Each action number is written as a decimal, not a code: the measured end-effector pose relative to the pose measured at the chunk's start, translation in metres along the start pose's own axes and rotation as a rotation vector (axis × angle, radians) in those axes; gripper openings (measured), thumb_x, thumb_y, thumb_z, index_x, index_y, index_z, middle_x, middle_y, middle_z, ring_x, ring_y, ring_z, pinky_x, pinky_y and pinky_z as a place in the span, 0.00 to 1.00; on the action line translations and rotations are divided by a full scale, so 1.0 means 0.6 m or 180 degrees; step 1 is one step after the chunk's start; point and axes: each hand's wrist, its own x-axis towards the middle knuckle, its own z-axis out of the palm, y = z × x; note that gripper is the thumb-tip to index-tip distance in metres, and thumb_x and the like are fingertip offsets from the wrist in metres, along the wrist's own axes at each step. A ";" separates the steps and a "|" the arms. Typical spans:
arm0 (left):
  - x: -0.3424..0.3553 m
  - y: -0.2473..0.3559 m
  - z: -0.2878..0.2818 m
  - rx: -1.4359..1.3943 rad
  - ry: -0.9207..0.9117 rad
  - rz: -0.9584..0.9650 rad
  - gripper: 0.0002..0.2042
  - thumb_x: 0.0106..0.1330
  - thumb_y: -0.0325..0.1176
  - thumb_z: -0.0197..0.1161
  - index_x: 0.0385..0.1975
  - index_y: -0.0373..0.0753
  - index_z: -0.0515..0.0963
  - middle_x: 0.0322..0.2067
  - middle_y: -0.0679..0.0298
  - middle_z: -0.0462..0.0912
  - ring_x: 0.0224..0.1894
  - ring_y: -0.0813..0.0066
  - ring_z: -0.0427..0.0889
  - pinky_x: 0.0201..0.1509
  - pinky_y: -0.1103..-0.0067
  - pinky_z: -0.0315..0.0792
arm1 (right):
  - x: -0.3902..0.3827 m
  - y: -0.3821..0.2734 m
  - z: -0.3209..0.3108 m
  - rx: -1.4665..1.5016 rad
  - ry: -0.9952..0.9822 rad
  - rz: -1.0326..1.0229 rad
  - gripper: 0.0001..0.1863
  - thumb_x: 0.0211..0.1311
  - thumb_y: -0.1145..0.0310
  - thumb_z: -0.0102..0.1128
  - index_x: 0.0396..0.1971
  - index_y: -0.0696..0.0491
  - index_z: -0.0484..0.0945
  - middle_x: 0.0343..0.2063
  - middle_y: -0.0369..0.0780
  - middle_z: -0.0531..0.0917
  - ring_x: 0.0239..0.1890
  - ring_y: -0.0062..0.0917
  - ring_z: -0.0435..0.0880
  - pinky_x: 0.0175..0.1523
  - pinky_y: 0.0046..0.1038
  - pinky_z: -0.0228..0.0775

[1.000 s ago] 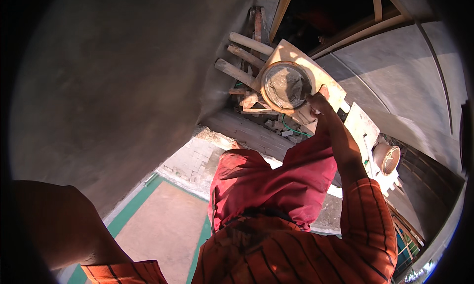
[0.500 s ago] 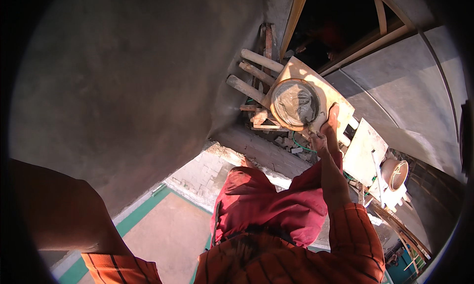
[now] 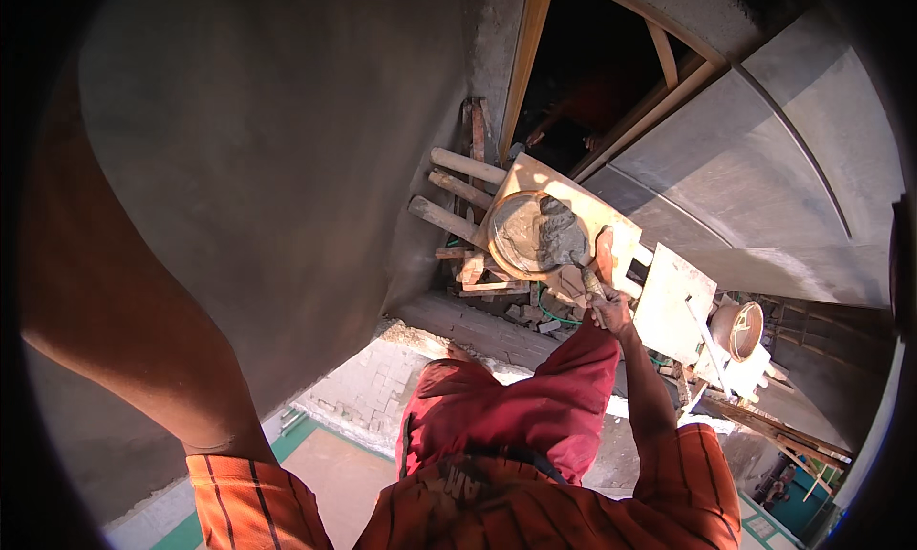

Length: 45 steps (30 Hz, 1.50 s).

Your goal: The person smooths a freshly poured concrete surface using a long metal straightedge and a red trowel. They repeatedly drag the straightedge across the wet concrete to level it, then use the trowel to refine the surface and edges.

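In my right hand (image 3: 608, 311) is the tan handle of a trowel (image 3: 592, 281), the fingers wrapped round it. The trowel's far end meets the wet grey mortar (image 3: 562, 230) in a round basin, so its blade is hard to make out. This basin (image 3: 497, 247) rests on a wooden board (image 3: 611, 223) in front of me. My left arm (image 3: 143, 301) reaches up along the smooth grey wall (image 3: 287, 168) on the left. Its hand lies beyond the picture's dark rim.
My right foot (image 3: 605, 254) stands on the board beside the basin. Round poles (image 3: 449, 220) stick out from under it. A second board (image 3: 673, 301) and another round basin (image 3: 737, 330) are at the right. Behind a wooden frame (image 3: 527, 72), another person's hand (image 3: 592, 141) shows in the dark opening.
My right hand has drawn back toward me, and more of the trowel's handle shows. My left arm has swung farther up along the wall. The view has shifted, moving the basin lower and left.
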 end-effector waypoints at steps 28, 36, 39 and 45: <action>0.239 0.126 0.060 0.0926 0.1328 0.1749 0.31 0.39 0.44 0.83 0.39 0.35 0.73 0.41 0.57 0.66 0.47 0.59 0.64 0.52 0.67 0.61 | -0.735 -1.085 0.161 -0.1926 -0.1029 -0.1601 0.27 0.63 0.58 0.61 0.43 0.74 0.75 0.20 0.47 0.82 0.14 0.21 0.82 0.14 0.18 0.74; 0.222 0.149 0.051 0.0927 0.1304 0.1275 0.32 0.39 0.48 0.83 0.38 0.38 0.71 0.42 0.58 0.66 0.50 0.58 0.65 0.57 0.64 0.62 | -0.489 -1.271 0.308 -0.5809 0.2363 -0.4421 0.18 0.60 0.57 0.63 0.42 0.56 0.83 0.28 0.50 0.84 0.33 0.43 0.83 0.42 0.42 0.76; 0.221 0.150 0.041 0.0921 0.1306 0.1229 0.33 0.39 0.49 0.83 0.38 0.38 0.71 0.42 0.58 0.66 0.50 0.59 0.65 0.57 0.64 0.62 | -0.499 -1.294 0.323 -0.5988 0.2726 -0.4595 0.20 0.65 0.57 0.58 0.49 0.57 0.80 0.31 0.47 0.85 0.28 0.35 0.83 0.36 0.35 0.75; 0.227 0.138 0.027 0.1093 0.1383 0.1227 0.33 0.40 0.49 0.83 0.39 0.37 0.71 0.42 0.58 0.66 0.50 0.59 0.64 0.57 0.64 0.62 | -0.609 -1.248 0.295 -0.3983 0.2240 -0.3890 0.20 0.67 0.53 0.57 0.45 0.56 0.78 0.26 0.37 0.80 0.23 0.17 0.75 0.26 0.22 0.67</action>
